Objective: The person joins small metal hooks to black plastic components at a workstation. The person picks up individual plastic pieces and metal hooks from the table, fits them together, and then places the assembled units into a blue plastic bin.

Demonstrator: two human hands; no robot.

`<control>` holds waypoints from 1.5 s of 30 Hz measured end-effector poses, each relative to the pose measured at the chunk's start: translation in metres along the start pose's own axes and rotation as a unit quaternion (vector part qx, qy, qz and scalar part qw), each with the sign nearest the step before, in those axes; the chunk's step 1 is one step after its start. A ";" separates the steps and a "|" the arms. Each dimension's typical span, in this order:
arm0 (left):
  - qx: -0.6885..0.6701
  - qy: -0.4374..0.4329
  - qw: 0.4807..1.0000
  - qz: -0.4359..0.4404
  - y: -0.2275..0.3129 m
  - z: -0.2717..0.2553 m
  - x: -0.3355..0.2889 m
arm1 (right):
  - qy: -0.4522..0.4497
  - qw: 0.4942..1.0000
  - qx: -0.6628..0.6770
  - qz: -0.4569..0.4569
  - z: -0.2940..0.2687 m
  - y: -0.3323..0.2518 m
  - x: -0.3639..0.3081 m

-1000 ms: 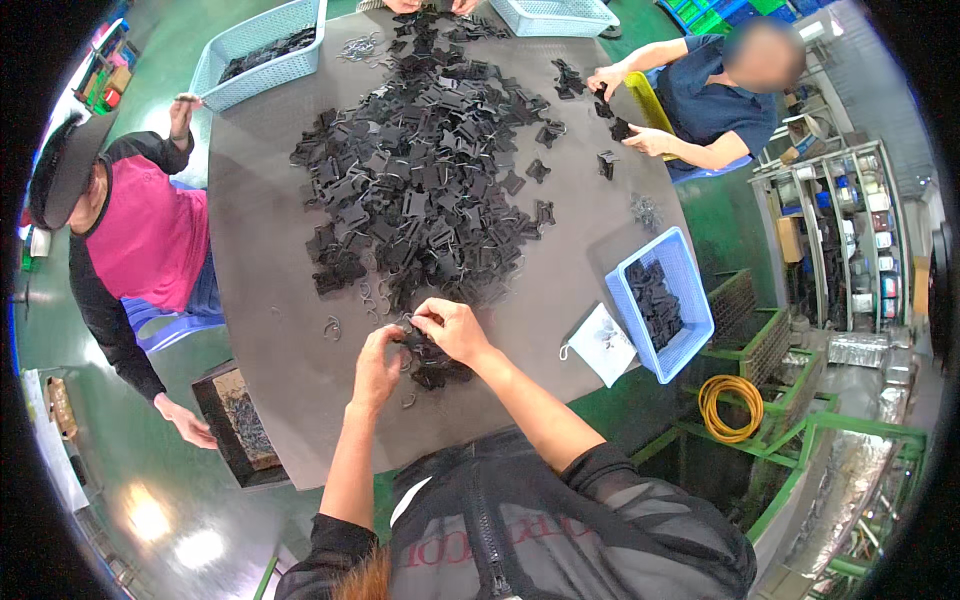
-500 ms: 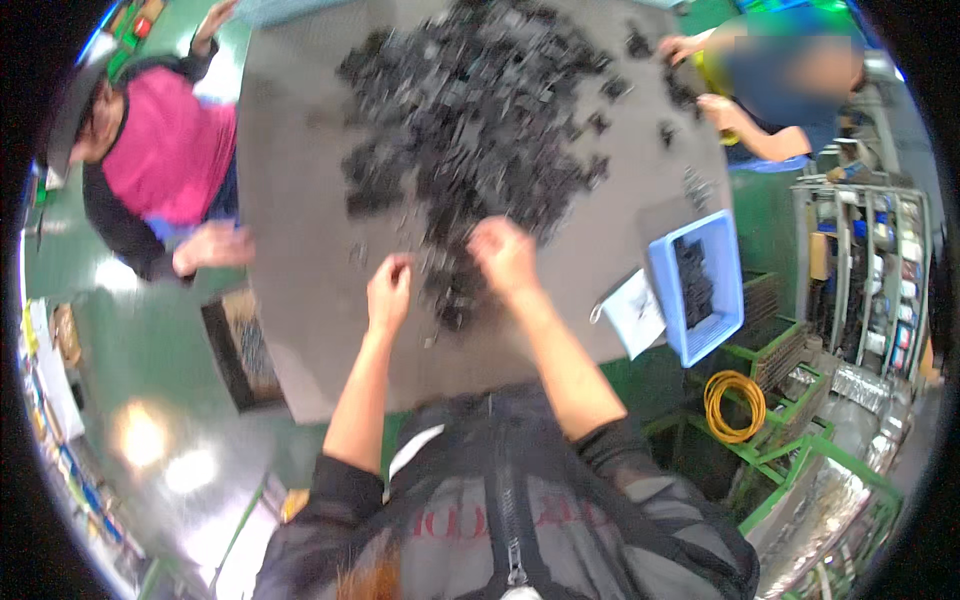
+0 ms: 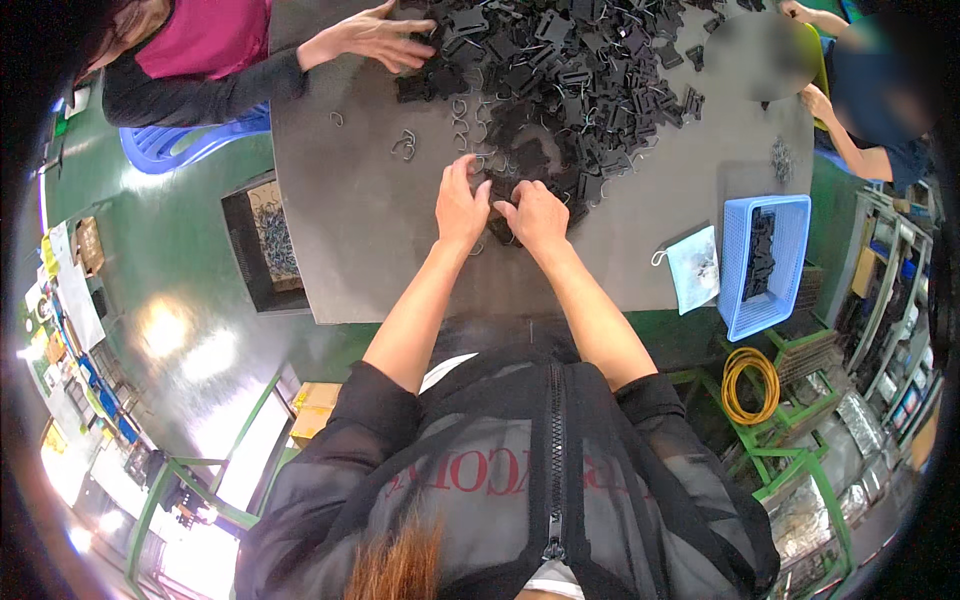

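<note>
A wide pile of small flat black plastic parts point(image 3: 580, 90) covers the far middle of the table point(image 3: 380, 270). Both my hands are at its near edge, a short gap apart. My left hand point(image 3: 463, 210) has thumb and fingers apart, close to thin bent metal hooks point(image 3: 462, 125); nothing shows in its grasp. My right hand point(image 3: 538, 214) is curled down over black parts, its fingertips bent under; whatever they grip is hidden. Several dark parts lie between my two hands.
A co-worker's hand point(image 3: 375, 38) reaches the pile from the left; another person's hands point(image 3: 815, 100) are at the far right. On the right stand a blue basket point(image 3: 735, 260) with black parts and a light-blue pouch point(image 3: 692, 270). A dark box point(image 3: 240, 250) of metal pieces stands left.
My view has shifted, so the table sits higher in it. My hands have come closer together. The left co-worker's hand now reaches over the table to the pile.
</note>
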State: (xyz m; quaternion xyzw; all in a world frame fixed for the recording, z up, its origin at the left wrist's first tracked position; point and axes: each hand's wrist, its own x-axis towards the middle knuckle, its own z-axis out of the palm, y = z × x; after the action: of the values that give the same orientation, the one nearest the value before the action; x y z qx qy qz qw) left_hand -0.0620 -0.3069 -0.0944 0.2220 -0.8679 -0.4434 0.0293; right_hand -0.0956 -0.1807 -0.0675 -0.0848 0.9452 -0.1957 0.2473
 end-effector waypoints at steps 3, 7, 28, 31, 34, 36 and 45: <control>0.006 -0.057 0.998 -0.013 0.022 0.001 0.021 | 0.004 1.000 -0.014 -0.019 0.007 0.002 0.001; 0.095 -0.103 0.989 -0.039 0.007 -0.001 0.050 | 0.031 0.995 0.060 -0.076 0.006 0.009 -0.004; -0.539 -0.137 0.823 -0.118 0.046 -0.087 0.013 | 0.150 0.982 0.034 -0.111 -0.023 0.010 0.082; -0.198 -0.157 0.967 -0.017 0.013 -0.079 0.017 | 0.165 0.974 0.077 -0.135 -0.031 0.011 0.091; -0.043 -0.080 0.996 0.019 -0.001 -0.073 0.024 | 0.179 0.919 0.321 -0.143 -0.061 0.001 0.075; -0.079 -0.008 0.996 -0.046 0.002 -0.064 0.029 | 0.130 0.945 0.282 -0.100 -0.066 0.025 0.063; 0.200 0.042 0.977 -0.055 -0.015 -0.055 0.084 | -0.088 0.735 0.672 0.021 -0.086 0.042 0.057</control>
State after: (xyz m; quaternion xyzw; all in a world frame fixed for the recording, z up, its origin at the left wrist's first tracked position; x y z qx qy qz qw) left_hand -0.1179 -0.3909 -0.0852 0.2894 -0.9235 -0.2519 -0.0038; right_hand -0.1909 -0.1290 -0.0403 0.1067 0.5437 -0.7661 0.3258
